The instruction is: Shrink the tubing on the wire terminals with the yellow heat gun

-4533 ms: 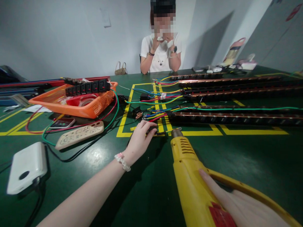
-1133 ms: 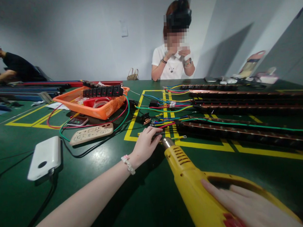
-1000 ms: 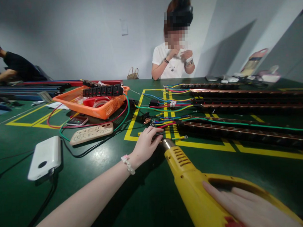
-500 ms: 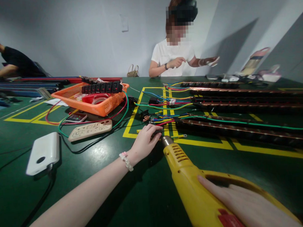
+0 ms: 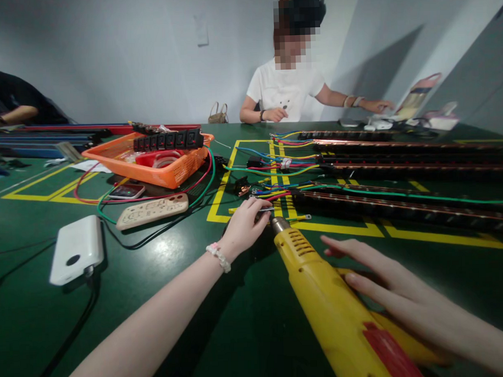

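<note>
My left hand [image 5: 245, 227] pinches the end of a thin wire [image 5: 265, 209] on the green table, right in front of the metal nozzle of a yellow heat gun [image 5: 321, 296]. The gun lies on the table, nozzle pointing away from me. My right hand [image 5: 387, 283] reaches forward over the gun's handle loop with its fingers stretched out flat and apart, gripping nothing. Coloured wires [image 5: 276, 193] fan out from long black power strips [image 5: 400, 208] just beyond my left hand.
An orange basket [image 5: 152, 178] with black sockets stands at the left, with a beige strip [image 5: 152, 210], a phone [image 5: 128, 191] and a white power bank [image 5: 76, 248] near it. A person in a white shirt [image 5: 287, 91] sits opposite; another person [image 5: 13, 103] is at far left.
My right hand has let go of the heat gun's handle and slid forward with fingers spread. The person opposite lowered both hands and reached one out to the side. My left hand kept its pinch.
</note>
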`<state>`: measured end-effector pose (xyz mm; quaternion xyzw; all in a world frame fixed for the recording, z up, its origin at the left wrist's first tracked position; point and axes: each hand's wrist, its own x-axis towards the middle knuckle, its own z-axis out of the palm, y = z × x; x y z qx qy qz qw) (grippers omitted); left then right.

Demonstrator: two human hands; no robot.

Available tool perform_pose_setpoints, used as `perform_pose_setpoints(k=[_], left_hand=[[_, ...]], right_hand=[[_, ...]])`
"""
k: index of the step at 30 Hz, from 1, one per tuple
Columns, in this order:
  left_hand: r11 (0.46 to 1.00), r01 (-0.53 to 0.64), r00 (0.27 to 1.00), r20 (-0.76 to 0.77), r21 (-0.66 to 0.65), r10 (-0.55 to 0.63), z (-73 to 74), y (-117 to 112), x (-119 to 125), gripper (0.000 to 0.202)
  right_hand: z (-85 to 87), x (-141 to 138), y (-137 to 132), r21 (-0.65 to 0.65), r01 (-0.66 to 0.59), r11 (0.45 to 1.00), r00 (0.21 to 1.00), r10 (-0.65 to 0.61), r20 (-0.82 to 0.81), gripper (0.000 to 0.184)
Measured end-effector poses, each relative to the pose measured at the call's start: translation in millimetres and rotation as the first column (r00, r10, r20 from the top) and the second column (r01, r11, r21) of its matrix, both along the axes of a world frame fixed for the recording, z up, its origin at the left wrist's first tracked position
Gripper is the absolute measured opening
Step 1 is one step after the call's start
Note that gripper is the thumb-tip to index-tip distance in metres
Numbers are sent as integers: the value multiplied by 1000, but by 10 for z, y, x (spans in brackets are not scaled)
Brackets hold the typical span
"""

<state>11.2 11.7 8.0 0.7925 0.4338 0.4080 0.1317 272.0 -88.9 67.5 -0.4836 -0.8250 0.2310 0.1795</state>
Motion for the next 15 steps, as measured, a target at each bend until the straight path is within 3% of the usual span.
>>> perform_pose_setpoints(k=[3,7,15], left_hand=[[1000,-3,1000,-18,12,3,9,-3,6,19],[1000,-17,999,-29,8,17,20,-11,17,21],[999,24,1000,16,-42,-23,16,14,-6,21]], right_hand=[[28,-221,142,-149,-1,989,1000,3,9,54],[-19,-419,335,-304,46,951,998,-33,49,73],[-136,-449,468,-303,19,953,1000,-23,-8,72]])
